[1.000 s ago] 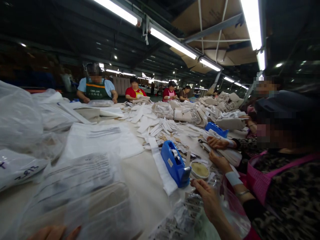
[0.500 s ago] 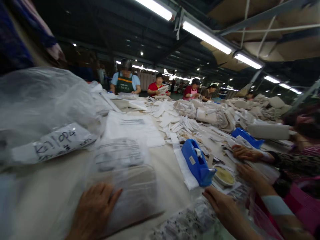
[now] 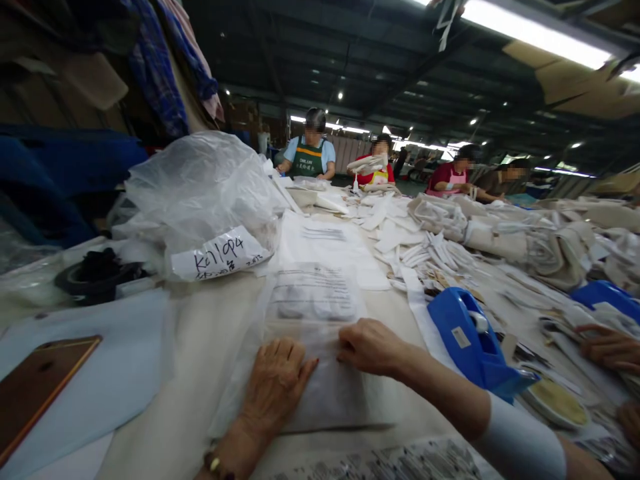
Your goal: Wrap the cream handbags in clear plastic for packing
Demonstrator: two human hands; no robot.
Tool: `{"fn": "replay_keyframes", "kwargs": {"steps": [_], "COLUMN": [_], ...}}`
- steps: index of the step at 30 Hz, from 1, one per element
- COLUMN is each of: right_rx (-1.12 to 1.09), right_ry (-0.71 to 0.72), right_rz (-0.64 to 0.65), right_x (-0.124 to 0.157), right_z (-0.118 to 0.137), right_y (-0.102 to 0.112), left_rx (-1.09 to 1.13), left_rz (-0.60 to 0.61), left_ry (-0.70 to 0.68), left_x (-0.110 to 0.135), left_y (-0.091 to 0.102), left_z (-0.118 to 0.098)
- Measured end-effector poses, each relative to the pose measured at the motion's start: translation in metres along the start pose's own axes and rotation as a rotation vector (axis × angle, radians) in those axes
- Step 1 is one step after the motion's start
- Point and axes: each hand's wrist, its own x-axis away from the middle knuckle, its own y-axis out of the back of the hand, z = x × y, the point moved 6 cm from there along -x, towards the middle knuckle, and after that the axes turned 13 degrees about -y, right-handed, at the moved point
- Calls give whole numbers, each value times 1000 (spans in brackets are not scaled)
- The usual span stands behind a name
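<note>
A clear printed plastic bag (image 3: 307, 297) lies on the table in front of me, with a flat pale item (image 3: 330, 400) showing through it. My left hand (image 3: 280, 380) lies on the bag, palm down with its fingers stretched out. Against the bag's upper right part, my right hand (image 3: 367, 343) is closed with fingers curled in a pinch; anything between them is hidden. To the right of this hand stands a blue tape dispenser (image 3: 467, 343).
A big clear plastic bag with a handwritten label (image 3: 217, 253) sits at the left. A phone (image 3: 45, 380) rests on white sheets. Beyond are white pieces (image 3: 390, 220) and co-workers. A co-worker's hand (image 3: 610, 347) is at the right, near a round yellow dish (image 3: 557, 400).
My right hand has moved left from beside the tape dispenser onto the bag. My left hand stays on the bag. The view has turned left, bringing the phone into sight.
</note>
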Motion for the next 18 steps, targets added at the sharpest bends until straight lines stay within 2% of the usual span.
{"fn": "replay_keyframes", "kwargs": {"steps": [3,5,7,9,11,12,14,15,17,18], "right_rx": [-29,-36,-46,-64,-45,8,109,145,158,143], "right_ry": [-205,-334,-402,-300,-10,135,257,263,242,243], "right_rz": [-62,-113,-211,-426,-691,-759,-803,-795,-777,-767], "right_x": [-4,3,16,32,54,64,74,75,74,72], "right_z": [-19,-33,-39,-27,1,16,32,36,35,33], "right_y": [7,9,4,-8,-28,-42,-69,-79,-88,-89], "left_rx": [13,20,28,36,42,45,58,65,60,53], "left_rz": [14,17,17,13,9,8,8,4,-33,-66], "left_ry": [25,36,42,46,52,53,37,10,-21,24], "left_x": [1,2,1,-2,-5,-6,-5,-2,9,19], "left_y": [-2,-3,-4,-5,-4,-1,6,10,21,26], "left_z": [1,2,1,1,0,0,1,2,8,16]}}
